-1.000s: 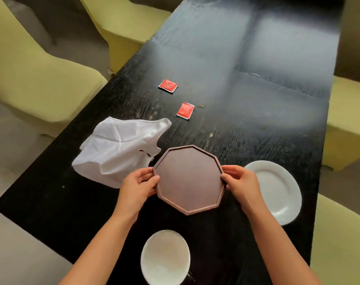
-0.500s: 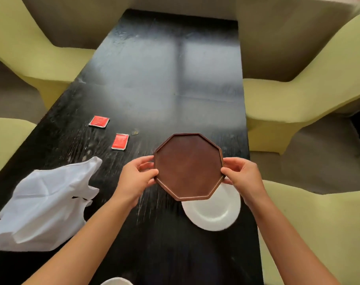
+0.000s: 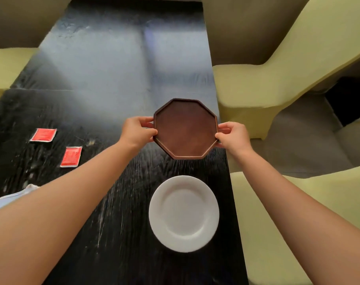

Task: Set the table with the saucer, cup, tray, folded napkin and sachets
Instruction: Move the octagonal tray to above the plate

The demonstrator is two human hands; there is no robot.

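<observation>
I hold a brown octagonal tray [image 3: 185, 128] by its two sides, my left hand [image 3: 137, 131] on the left rim and my right hand [image 3: 232, 135] on the right rim. The tray is over the right part of the black table [image 3: 105, 83], beyond the white saucer [image 3: 183, 213], which lies flat near the right edge. Two red sachets [image 3: 43, 135] [image 3: 71, 156] lie on the table to the left. A corner of the white napkin [image 3: 12, 199] shows behind my left forearm. The cup is out of view.
Yellow-green chairs stand along the right side [image 3: 277, 79] [image 3: 298, 233] and at the left [image 3: 4, 64]. The table's right edge runs just right of the tray and saucer.
Both hands have carried the tray away from me and to the right, from beside the napkin to beyond the saucer. The view has turned right; the cup and most of the napkin left the frame.
</observation>
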